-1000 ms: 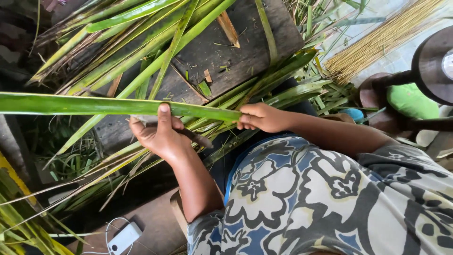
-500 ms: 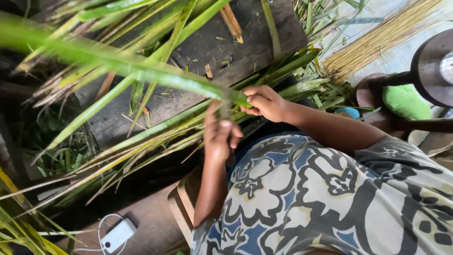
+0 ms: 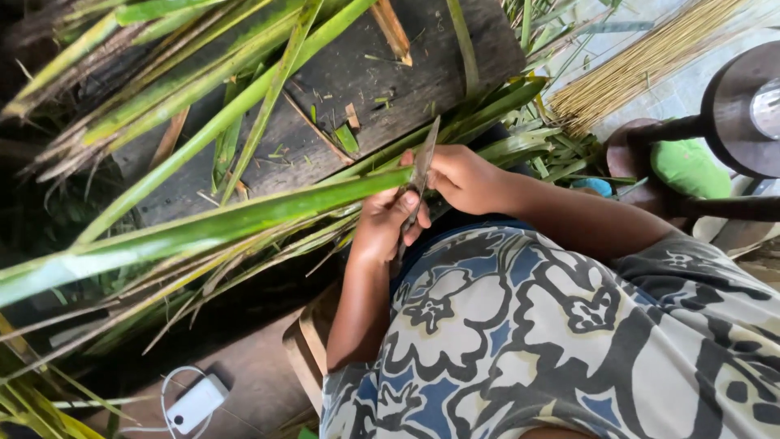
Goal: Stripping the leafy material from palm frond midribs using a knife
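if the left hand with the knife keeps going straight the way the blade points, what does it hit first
The left hand aims the knife up and away from the body. First in that line is probably the leaves on the dark wooden plank, though depth is unclear. The right hand sits just beside the blade.

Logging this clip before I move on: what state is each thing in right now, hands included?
Left hand: closed around the knife handle.
Right hand: pinching the leaf's near end.
Knife: held, blade tilted up at the leaf's end.
Long green leaf: held, stretching away to the left.
Dark wooden plank: lying flat, strewn with leaves.
Pale stick bundle: lying untouched.
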